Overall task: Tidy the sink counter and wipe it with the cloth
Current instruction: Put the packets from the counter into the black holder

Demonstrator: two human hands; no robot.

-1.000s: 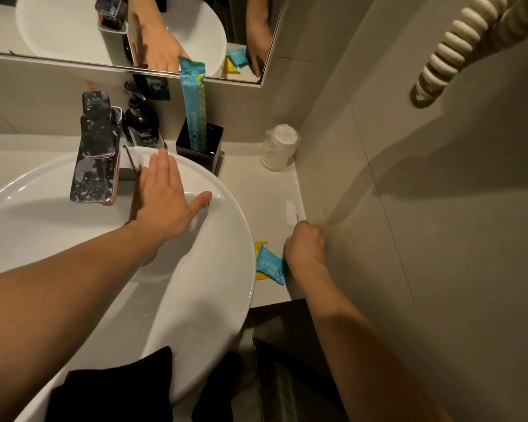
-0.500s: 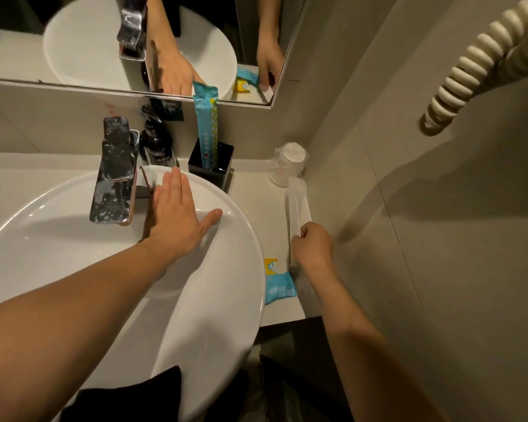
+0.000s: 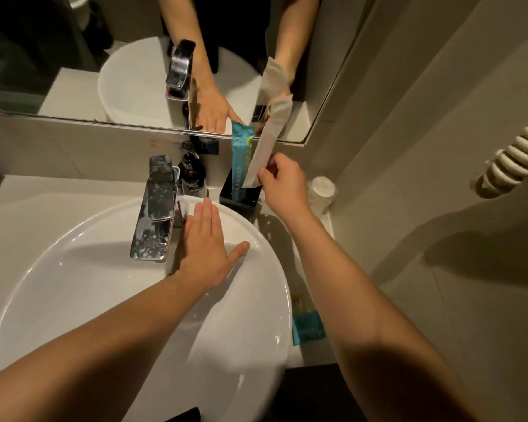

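Observation:
My right hand [image 3: 282,181] grips the lower end of a long white packet [image 3: 265,144], holding it upright just over the black holder [image 3: 241,201] at the back of the counter. A tall blue packet [image 3: 240,161] stands in that holder. My left hand [image 3: 206,249] lies flat, fingers spread, on the rim of the white basin [image 3: 83,287] beside the chrome faucet [image 3: 156,208]. A small blue sachet [image 3: 307,327] and a yellow sachet [image 3: 297,303] lie on the counter strip [image 3: 311,351] to the right of the basin. A dark cloth edge [image 3: 185,415] shows at the bottom.
A black soap pump bottle [image 3: 191,175] stands behind the faucet. A wrapped white cup [image 3: 322,191] sits in the back right corner by the wall. A mirror [image 3: 134,71] runs above the counter, and a coiled white cord [image 3: 512,156] hangs on the right wall.
My right hand has lifted the white packet off the counter's right side and carried it back and left over the black holder. My left hand has stayed on the basin rim.

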